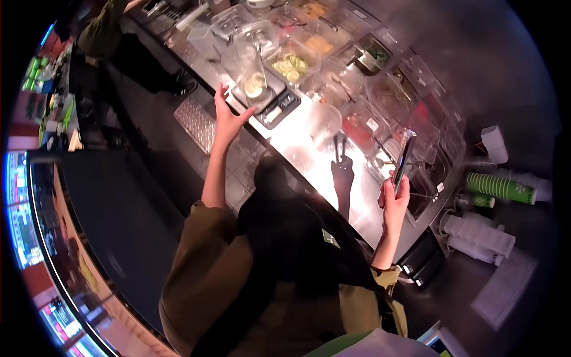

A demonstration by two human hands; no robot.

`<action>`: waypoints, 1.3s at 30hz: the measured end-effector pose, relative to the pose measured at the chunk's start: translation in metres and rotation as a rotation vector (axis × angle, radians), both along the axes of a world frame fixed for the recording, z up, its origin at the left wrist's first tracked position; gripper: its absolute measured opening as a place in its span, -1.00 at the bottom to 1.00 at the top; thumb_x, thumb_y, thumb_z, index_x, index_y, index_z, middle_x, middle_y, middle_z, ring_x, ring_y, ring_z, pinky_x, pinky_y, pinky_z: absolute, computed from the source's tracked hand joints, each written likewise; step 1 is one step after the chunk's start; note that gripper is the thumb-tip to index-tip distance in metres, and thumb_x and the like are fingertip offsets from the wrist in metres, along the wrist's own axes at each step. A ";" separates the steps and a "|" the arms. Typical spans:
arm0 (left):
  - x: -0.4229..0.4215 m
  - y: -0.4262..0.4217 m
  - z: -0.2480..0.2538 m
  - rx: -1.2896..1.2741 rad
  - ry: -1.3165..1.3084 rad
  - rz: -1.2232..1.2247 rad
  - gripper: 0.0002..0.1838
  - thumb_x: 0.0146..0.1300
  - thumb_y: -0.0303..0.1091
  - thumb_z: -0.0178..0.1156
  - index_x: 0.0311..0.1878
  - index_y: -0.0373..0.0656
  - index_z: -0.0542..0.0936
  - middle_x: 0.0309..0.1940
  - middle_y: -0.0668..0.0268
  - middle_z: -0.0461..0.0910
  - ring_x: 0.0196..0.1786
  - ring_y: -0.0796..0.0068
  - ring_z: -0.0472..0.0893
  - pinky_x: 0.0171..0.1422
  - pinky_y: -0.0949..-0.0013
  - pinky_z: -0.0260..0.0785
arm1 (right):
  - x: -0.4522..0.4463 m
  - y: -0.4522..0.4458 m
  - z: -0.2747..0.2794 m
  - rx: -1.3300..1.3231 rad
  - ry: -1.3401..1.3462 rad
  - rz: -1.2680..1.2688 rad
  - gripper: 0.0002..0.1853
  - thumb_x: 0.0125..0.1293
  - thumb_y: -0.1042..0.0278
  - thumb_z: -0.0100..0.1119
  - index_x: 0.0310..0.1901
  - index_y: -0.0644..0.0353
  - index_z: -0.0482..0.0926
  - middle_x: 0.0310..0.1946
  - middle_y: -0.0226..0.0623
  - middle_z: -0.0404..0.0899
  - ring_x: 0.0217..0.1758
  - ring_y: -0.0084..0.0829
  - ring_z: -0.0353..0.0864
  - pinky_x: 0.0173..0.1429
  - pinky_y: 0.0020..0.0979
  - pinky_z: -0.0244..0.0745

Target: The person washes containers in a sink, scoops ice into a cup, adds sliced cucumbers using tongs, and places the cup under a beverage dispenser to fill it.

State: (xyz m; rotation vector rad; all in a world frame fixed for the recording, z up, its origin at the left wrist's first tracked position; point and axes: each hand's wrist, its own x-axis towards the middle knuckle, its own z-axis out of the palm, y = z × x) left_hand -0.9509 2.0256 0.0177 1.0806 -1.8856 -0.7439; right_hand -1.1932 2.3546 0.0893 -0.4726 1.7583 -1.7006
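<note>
My left hand (228,119) is beside the digital scale (279,110), fingers spread and holding nothing. On the scale stands a clear cup (253,66), tilted in this view, with pale citrus slices (256,84) at its bottom. My right hand (395,197) is closed around metal tongs (404,157), raised above the counter at the right. Their two-pronged shadow falls on the lit metal counter (309,160). Behind the scale, a clear container (275,66) holds sliced green citrus (290,64).
Several clear containers of cut fruit fill the counter's far side, a dark green leafy one (373,53) among them. Stacked green cups (499,187) and white cups (477,232) lie at the right. Another person (128,53) stands at the upper left, near a metal floor plate (195,124).
</note>
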 end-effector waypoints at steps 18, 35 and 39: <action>0.000 -0.135 0.006 0.237 -0.076 -0.522 0.10 -0.41 -0.22 0.53 0.23 -0.28 0.08 0.15 0.08 0.24 0.21 0.25 0.32 0.28 0.28 0.19 | 0.047 -0.388 -0.090 0.944 0.553 0.422 -0.64 0.12 0.18 0.13 -0.20 0.33 0.47 -0.22 0.09 0.51 -0.12 0.01 0.50 -0.06 -0.14 0.39; -0.008 -0.153 0.019 0.524 -0.050 -0.632 -0.10 -0.43 -0.30 0.52 0.09 -0.28 0.30 0.02 0.11 0.34 0.11 0.20 0.38 0.18 0.25 0.25 | -0.086 -0.468 -0.154 0.748 1.171 0.298 -0.76 0.03 0.58 -0.06 -0.20 0.27 0.36 -0.17 -0.01 0.45 -0.07 -0.03 0.46 0.04 -0.20 0.34; -0.006 -0.154 0.017 0.488 -0.102 -0.634 -0.12 -0.41 -0.29 0.51 0.09 -0.28 0.31 0.02 0.11 0.34 0.11 0.20 0.38 0.18 0.26 0.25 | -0.095 -0.462 -0.179 0.740 1.182 0.335 -0.79 0.01 0.54 -0.02 -0.25 0.26 0.35 -0.23 -0.02 0.46 -0.17 -0.03 0.48 -0.07 -0.23 0.39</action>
